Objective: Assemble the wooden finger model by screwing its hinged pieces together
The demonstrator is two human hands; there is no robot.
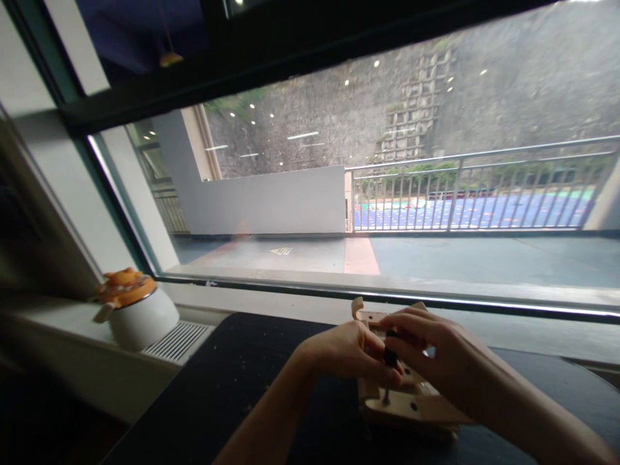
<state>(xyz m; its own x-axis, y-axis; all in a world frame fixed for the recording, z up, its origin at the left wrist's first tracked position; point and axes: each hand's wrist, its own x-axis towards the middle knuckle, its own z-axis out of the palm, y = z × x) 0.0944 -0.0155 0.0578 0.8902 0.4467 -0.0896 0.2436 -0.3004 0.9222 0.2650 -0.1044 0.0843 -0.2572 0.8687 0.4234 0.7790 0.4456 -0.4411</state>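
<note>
Both my hands meet over a light-coloured wooden assembly (438,408) on the dark table, right of the middle. A small screwdriver with a black handle (390,349) stands nearly upright between my fingers. Its thin shaft runs down to a wooden strip with dark holes at the front of the assembly, where the tip meets the wood. My left hand (346,352) pinches it low, by the lower end of the handle. Higher up, the fingers of my right hand (436,336) close around the handle's top. Part of the assembly is hidden beneath my right hand and forearm.
The dark table (242,374) has small light crumbs on its left part. A white jar with an orange animal-shaped lid (143,313) stands on the window sill at left, beside a slatted vent (179,341). A large window (271,213) rises behind the table.
</note>
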